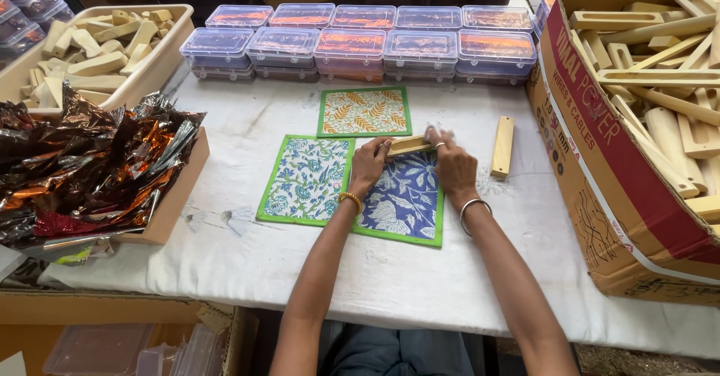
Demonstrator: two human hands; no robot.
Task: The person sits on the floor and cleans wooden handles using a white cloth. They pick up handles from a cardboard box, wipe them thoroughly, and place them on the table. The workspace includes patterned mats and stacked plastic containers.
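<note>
Head view: left hand (369, 164) and right hand (452, 164) both pinch wood bar (409, 145) atop blue cloth (405, 200); keep bar square to cloth edge.

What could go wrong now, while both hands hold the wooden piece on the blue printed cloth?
1. The blue cloth overlaps the neighbouring blue-green cloth; moving one may shift the other.
2. The left hand and right hand press the wooden piece at the cloth's far edge, so the cloth might wrinkle.
3. The loose wooden block lies near the right hand and may get knocked.
</note>
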